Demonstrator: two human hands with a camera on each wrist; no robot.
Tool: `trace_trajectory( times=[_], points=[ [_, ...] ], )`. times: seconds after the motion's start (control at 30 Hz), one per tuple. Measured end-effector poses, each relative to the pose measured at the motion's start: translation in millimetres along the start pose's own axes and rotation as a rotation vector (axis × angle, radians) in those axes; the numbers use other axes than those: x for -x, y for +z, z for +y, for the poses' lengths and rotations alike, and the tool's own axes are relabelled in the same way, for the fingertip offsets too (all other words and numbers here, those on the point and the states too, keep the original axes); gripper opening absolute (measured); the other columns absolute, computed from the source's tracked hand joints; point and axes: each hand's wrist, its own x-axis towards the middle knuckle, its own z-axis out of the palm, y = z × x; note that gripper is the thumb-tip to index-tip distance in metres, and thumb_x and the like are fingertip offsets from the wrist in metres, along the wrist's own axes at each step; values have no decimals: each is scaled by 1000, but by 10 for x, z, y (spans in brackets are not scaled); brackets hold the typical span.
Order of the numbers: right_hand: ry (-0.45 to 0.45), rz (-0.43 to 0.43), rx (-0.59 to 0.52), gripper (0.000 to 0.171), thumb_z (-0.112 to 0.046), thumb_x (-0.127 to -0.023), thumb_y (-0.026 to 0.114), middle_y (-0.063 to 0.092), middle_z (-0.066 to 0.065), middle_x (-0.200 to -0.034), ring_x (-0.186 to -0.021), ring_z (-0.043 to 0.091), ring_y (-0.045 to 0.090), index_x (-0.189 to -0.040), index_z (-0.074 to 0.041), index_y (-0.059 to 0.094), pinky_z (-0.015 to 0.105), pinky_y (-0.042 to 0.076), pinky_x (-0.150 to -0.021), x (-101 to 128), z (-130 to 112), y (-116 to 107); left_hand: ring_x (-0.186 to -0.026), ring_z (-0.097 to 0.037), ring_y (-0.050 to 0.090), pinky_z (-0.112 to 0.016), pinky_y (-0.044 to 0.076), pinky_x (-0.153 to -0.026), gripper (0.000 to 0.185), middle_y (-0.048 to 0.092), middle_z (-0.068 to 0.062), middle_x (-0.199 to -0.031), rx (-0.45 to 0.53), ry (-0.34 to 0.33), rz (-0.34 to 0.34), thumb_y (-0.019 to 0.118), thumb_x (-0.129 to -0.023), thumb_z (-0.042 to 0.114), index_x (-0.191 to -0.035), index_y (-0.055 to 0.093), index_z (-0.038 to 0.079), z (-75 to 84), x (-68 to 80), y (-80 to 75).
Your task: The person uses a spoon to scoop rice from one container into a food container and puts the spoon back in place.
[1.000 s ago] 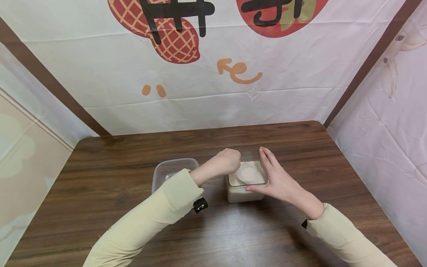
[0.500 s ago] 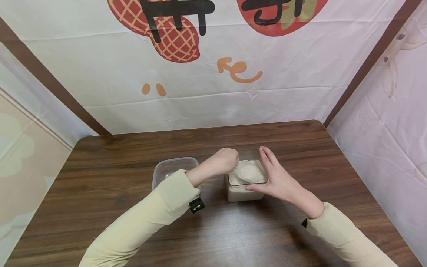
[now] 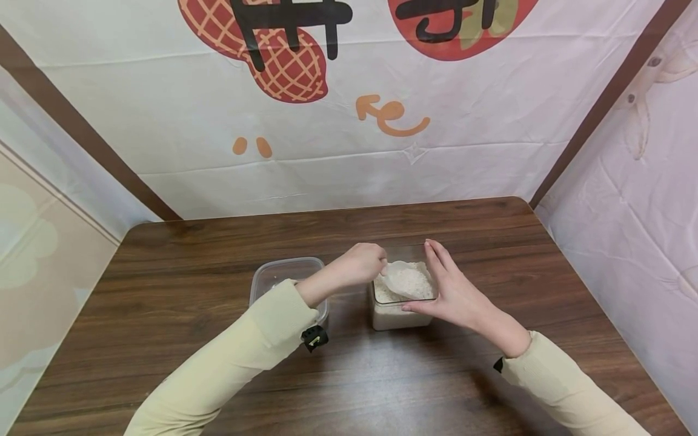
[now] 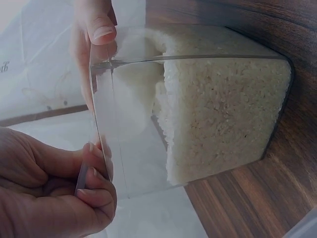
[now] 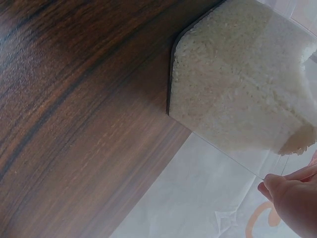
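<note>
A clear plastic scoop [image 3: 405, 280], heaped with white rice, is poised above the open mouth of a clear square container of rice [image 3: 400, 309] standing near the middle of the wooden table [image 3: 163, 254], slightly toward its right edge. The left hand [image 3: 357, 265] has its fingers curled round the scoop's handle. The right hand [image 3: 455, 293] braces the container, fingers straight against its right wall and the thumb along its near rim.

Step in hand, by judgement: a scoopful has been lifted and is about to be carried off. An almost empty clear container [image 3: 286, 280] stands just to the left, partly under the left forearm. The next move calls for a level scoop, so that no grains spill between the two rims, and for a steady hold on the full container.

The head view alone shows both containers and both arms. The left wrist view shows the curled fingers [image 4: 96, 186] pinching the scoop's thin handle and, through the clear wall, a hollow dug into the rice [image 4: 223, 104]. The right wrist view shows the container's rounded bottom corner [image 5: 181, 42] flat on the table and one fingertip [image 5: 277, 186] at its rim.
</note>
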Motion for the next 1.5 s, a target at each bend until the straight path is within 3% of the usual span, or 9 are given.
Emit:
trace_trajectory(
  times=[0.3,0.6,0.83,1.17,1.5],
  points=[
    [-8,5,2,114,-50,-64,76,17,19,-145,-126,33,33,-142,5,13,46,33,-98,-1,5,8,-80,-13,52,-25,42,-75,19,64,-2,-86,10,25,41,45,-85,2,-78,62,6,-23,39,-10],
    [-10,9,6,114,-49,-64,77,17,19,-145,-126,34,33,-142,5,14,47,33,-98,-5,13,13,-77,-14,50,-24,40,-70,17,57,-2,-79,40,18,69,47,-83,2,-78,62,7,-51,72,-17],
    [-2,11,0,114,-49,-64,77,17,18,-145,-127,34,32,-142,6,14,46,32,-99,-2,15,17,-74,-13,49,-22,38,-65,19,57,-1,-79,70,-5,66,46,-85,2,-86,65,6,-89,68,-10],
    [17,-3,-4,115,-52,-64,75,15,17,-146,-128,33,30,-142,4,13,46,32,-99,2,1,7,-62,-11,42,-21,33,-59,24,47,2,-63,152,-8,80,40,-89,5,-73,58,6,-141,115,-5],
    [21,-13,-10,115,-53,-65,75,15,17,-147,-126,35,33,-144,1,10,48,34,-97,7,9,11,-62,-11,43,-21,34,-59,25,54,-3,-64,232,-12,111,43,-94,11,-79,62,4,-213,146,-4]
  ],
)
